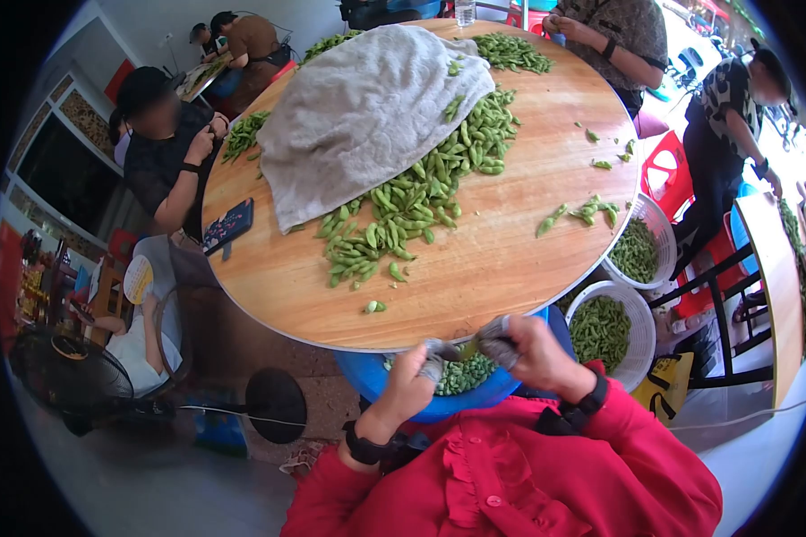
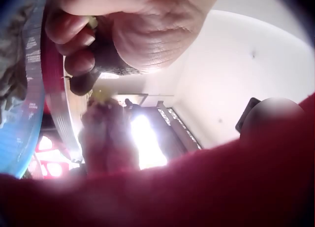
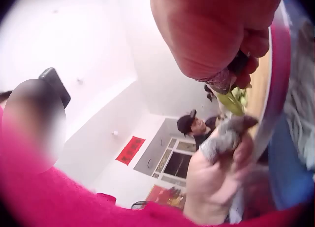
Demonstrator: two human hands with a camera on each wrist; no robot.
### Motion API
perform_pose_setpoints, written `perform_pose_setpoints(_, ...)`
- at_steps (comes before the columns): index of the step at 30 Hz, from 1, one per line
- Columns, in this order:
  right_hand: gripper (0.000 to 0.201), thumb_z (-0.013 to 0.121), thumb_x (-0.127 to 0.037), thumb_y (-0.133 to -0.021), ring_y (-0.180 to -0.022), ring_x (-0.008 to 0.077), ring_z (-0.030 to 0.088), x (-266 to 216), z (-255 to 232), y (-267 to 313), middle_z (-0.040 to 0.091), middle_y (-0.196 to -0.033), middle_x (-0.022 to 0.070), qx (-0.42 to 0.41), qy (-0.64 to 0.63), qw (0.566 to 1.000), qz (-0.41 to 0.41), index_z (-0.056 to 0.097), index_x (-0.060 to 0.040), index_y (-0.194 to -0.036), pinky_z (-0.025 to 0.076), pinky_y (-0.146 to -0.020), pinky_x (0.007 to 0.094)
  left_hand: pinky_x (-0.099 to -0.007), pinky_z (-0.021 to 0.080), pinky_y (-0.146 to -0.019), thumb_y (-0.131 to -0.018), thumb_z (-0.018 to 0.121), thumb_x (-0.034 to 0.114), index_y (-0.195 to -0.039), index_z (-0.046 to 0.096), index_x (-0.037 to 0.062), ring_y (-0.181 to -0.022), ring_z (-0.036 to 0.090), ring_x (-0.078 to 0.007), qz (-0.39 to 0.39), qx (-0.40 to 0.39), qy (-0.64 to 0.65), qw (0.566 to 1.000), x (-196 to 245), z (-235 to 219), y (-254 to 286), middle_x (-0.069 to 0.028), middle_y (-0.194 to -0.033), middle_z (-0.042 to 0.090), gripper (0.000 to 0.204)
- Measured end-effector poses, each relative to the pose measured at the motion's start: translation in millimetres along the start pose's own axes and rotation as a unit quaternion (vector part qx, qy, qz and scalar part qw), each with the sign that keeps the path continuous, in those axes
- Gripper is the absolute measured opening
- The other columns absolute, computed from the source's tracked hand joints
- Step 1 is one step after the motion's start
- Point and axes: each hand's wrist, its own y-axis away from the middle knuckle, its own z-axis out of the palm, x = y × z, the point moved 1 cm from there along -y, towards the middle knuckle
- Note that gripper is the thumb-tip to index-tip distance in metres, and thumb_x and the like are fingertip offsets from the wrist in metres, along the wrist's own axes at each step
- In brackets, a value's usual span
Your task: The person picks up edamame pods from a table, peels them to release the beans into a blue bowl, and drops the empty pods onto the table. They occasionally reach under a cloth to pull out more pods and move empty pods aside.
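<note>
Both hands meet over a blue basin (image 1: 385,380) at the table's near edge, with grey cloth covers on the thumbs. My right hand (image 1: 546,358) pinches a green edamame pod (image 3: 231,103), which stretches toward the other hand in the right wrist view. My left hand (image 1: 407,385) is curled just beside it, and a bit of green pod (image 2: 92,21) shows between its fingers in the left wrist view. Shelled green beans (image 1: 461,376) lie in the basin below the hands. In the left wrist view the right hand (image 2: 108,133) is blurred.
A heap of edamame pods (image 1: 394,210) spreads over the round wooden table (image 1: 493,268), partly under a grey towel (image 1: 358,116). A phone (image 1: 227,226) lies at the left edge. White baskets (image 1: 640,345) of pods stand right; a black fan (image 1: 72,371) stands left. Several people sit around.
</note>
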Motion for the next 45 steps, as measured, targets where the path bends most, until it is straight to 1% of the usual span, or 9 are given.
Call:
perform_pose_setpoints(4,0.009,0.059,-0.005,-0.073,-0.064,0.0208,0.059,-12.2,-55.4,7.0,0.059,-0.068,0.0144,0.131,0.145,0.978,0.071,0.060,0.0015,-0.080,0.046,-0.058,0.0291,-0.0203,0.037,-0.054,-0.080,0.048,0.009,-0.092,0.054,0.0000,-0.061,0.045,-0.0066,-0.032,0.175,-0.039,0.983,20.8,-40.2,-3.4,-0.0009,-0.071,0.053,0.017)
perform_pose_setpoints(6,0.016,0.059,-0.006,-0.072,-0.065,0.0267,0.058,7.8,-81.9,13.0,0.059,-0.075,0.0189,0.212,0.330,0.920,0.008,0.060,0.0016,-0.086,0.046,-0.060,0.0316,-0.0245,0.040,-0.055,-0.078,0.053,0.010,-0.092,0.054,-0.0007,-0.061,0.049,-0.0108,0.041,0.221,-0.186,0.957,9.1,-66.2,-14.6,-0.0050,-0.071,0.055,0.017)
perform_pose_setpoints(9,0.020,0.059,-0.005,-0.072,-0.068,0.0274,0.059,-0.4,-94.5,16.9,0.059,-0.076,0.0184,0.255,0.293,0.919,0.070,0.060,0.0022,-0.091,0.046,-0.062,0.0307,-0.0315,0.043,-0.058,-0.076,0.057,0.010,-0.089,0.053,-0.0008,-0.063,0.055,-0.0230,0.008,0.221,-0.347,0.911,10.9,-78.4,-27.7,-0.0133,-0.073,0.058,0.018)
perform_pose_setpoints(19,0.012,0.056,-0.011,-0.072,-0.070,0.0338,0.054,-23.6,13.8,-51.4,0.055,-0.073,0.0157,-0.028,0.240,0.965,-0.101,0.058,-0.0032,-0.082,0.044,-0.061,0.0403,-0.0389,0.043,-0.058,-0.072,0.061,0.015,-0.080,0.055,0.0013,-0.064,0.056,-0.0317,0.056,0.290,-0.294,0.909,1.6,-79.2,-18.2,-0.0145,-0.070,0.058,0.017)
perform_pose_setpoints(28,0.014,0.054,-0.009,-0.070,-0.070,0.0346,0.053,-7.1,60.9,-94.6,0.053,-0.073,0.0155,-0.055,0.274,0.950,-0.139,0.056,-0.0040,-0.083,0.043,-0.062,0.0417,-0.0376,0.043,-0.056,-0.072,0.063,0.020,-0.079,0.056,0.0017,-0.061,0.057,-0.0308,0.059,0.258,-0.463,0.846,3.9,-80.6,-18.1,-0.0145,-0.069,0.059,0.020)
perform_pose_setpoints(32,0.016,0.055,-0.010,-0.069,-0.070,0.0334,0.053,-5.1,69.7,-100.7,0.052,-0.072,0.0148,-0.067,0.289,0.944,-0.148,0.056,-0.0053,-0.084,0.043,-0.062,0.0412,-0.0336,0.045,-0.051,-0.068,0.065,0.008,-0.078,0.057,0.0009,-0.054,0.057,-0.0281,0.109,0.321,-0.288,0.896,-3.8,-60.7,8.2,-0.0151,-0.065,0.059,0.015)
perform_pose_setpoints(41,0.025,0.053,-0.009,-0.065,-0.072,0.0284,0.053,10.1,66.4,-99.7,0.050,-0.074,0.0115,-0.066,0.390,0.890,-0.226,0.059,-0.0118,-0.089,0.044,-0.062,0.0372,-0.0370,0.044,-0.068,-0.067,0.054,0.002,-0.093,0.056,0.0051,-0.079,0.056,-0.0289,0.187,0.014,-0.465,0.865,-45.7,-7.0,25.3,-0.0124,-0.080,0.057,0.027)
perform_pose_setpoints(42,0.019,0.051,-0.011,-0.068,-0.070,0.0288,0.053,10.1,48.9,-93.3,0.050,-0.073,0.0115,-0.063,0.398,0.894,-0.198,0.058,-0.0110,-0.085,0.044,-0.060,0.0380,-0.0372,0.043,-0.075,-0.067,0.052,0.000,-0.097,0.056,0.0053,-0.086,0.054,-0.0295,0.136,-0.031,-0.462,0.876,-39.4,-3.6,24.5,-0.0117,-0.084,0.057,0.030)
perform_pose_setpoints(45,0.012,0.051,-0.013,-0.071,-0.068,0.0296,0.053,18.1,-16.6,-70.5,0.049,-0.072,0.0114,0.005,0.416,0.905,-0.088,0.057,-0.0106,-0.081,0.044,-0.058,0.0389,-0.0360,0.044,-0.071,-0.066,0.054,0.000,-0.097,0.056,0.0042,-0.082,0.054,-0.0292,0.237,-0.029,-0.362,0.901,-48.0,1.4,21.8,-0.0110,-0.083,0.057,0.031)
